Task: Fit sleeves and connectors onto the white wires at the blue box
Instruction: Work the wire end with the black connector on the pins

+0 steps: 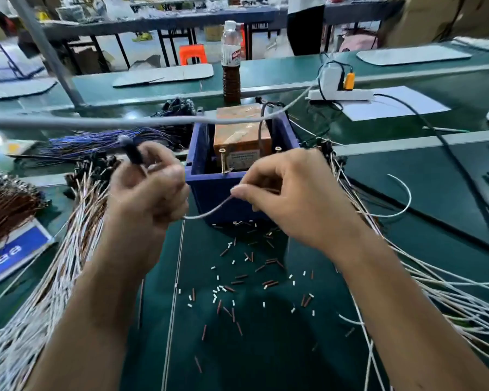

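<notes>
Two bare forearms, left hand (pixel 150 190) and right hand (pixel 291 198); no sleeves, gloves, rings or watch in view; short, unpainted fingernails.

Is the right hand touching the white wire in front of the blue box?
Touching. In the head view the right hand pinches the white wire between thumb and fingertips, before the blue box.

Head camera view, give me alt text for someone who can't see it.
Two hands hold one white wire in front of a blue box: the right hand pinches it, and the left hand also grips a dark connector. Small white and brown sleeves lie scattered on the green table, with wire bundles at both sides.
</notes>
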Tool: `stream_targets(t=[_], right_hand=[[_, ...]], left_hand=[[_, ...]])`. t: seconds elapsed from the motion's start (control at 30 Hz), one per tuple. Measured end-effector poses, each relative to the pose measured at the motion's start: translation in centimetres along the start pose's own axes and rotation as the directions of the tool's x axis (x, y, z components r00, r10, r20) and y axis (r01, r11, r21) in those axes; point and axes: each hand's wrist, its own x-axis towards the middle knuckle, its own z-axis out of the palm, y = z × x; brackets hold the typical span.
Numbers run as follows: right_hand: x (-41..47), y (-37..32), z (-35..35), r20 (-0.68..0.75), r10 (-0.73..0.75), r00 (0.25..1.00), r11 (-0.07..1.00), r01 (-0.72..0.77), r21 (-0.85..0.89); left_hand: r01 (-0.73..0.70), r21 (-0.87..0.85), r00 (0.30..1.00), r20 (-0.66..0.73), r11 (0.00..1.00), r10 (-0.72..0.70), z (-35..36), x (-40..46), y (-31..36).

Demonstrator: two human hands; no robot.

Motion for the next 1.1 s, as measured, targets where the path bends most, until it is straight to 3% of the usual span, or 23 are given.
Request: stream_targets(t=[0.1,0.23,0.37,1.1], right_hand=[[-1.4,1.7,1.8,-0.007,-0.007,1.000,0.998,0.008,0.055],[-2.7,3.3,3.1,-0.051,-0.057,0.997,0.994,0.062,0.093],[-3.0,4.1,3.9,-0.121,-0.089,0.989,0.989,0.102,0.110],[-4.0,5.4,5.1,-0.196,0.061,0.979,0.975,-0.017,0.223]], left_hand=[[-0.048,0.343,0.999,0.011,0.938,0.048,1.7,-1.0,-1.7],[-0.103,0.484,0.994,0.077,0.869,0.075,2.0,-1.5,-2.9],[-0.233,0.658,0.971,0.192,0.716,0.140,2.3,-1.8,-4.0],[-0.244,0.816,0.958,0.119,0.524,0.260,1.7,-2.1,-6.4]])
